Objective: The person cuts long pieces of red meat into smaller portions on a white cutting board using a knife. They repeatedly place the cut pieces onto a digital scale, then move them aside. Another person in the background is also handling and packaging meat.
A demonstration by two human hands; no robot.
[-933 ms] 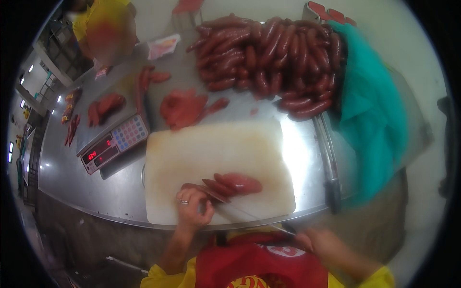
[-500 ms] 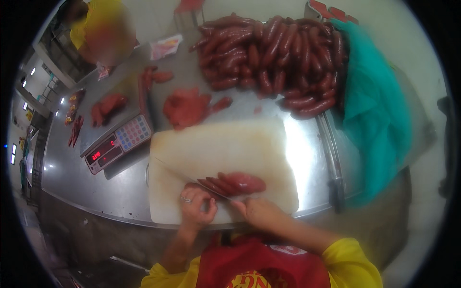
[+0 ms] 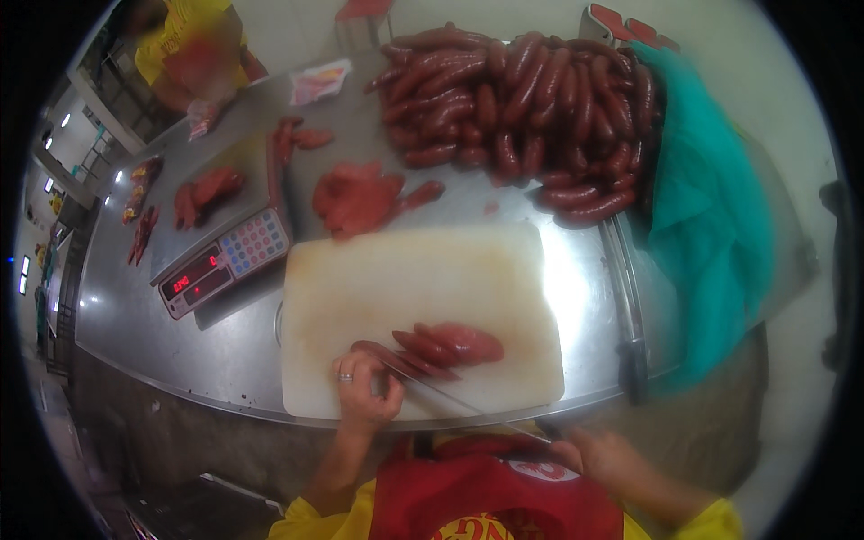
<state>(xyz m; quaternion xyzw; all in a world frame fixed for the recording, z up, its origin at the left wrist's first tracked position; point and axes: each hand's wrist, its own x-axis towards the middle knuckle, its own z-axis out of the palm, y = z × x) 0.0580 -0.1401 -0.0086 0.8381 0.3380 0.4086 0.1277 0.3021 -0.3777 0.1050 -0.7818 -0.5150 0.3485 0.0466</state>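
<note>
- Left hand (image 3: 364, 389): near edge of the white cutting board (image 3: 414, 279), fingers curled down, pinning the left end of the sausages (image 3: 441, 346); ring on one finger.
- Sausages: a few red ones lying side by side on the near half of the board, approx. centre.
- Right hand (image 3: 598, 454): low right, close to the body, off the board; closed round the handle of a knife (image 3: 459, 400).
- Knife: long thin blade runs from right hand up-left across the near board edge; tip reaches the sausages just beside the left hand's fingers.
- Board sits on a steel surface (image 3: 162, 342).
- Scale (image 3: 225, 263) w/ keypad & red display: left of board, just beside it.
- Pile of red slices (image 3: 355, 193): far side of board.
- Big heap of whole sausages (image 3: 522, 108): far right.
- Teal cloth (image 3: 711, 225): right edge, hanging over the surface.
- Another person in yellow top (image 3: 175, 45): far left, blurred.
</note>
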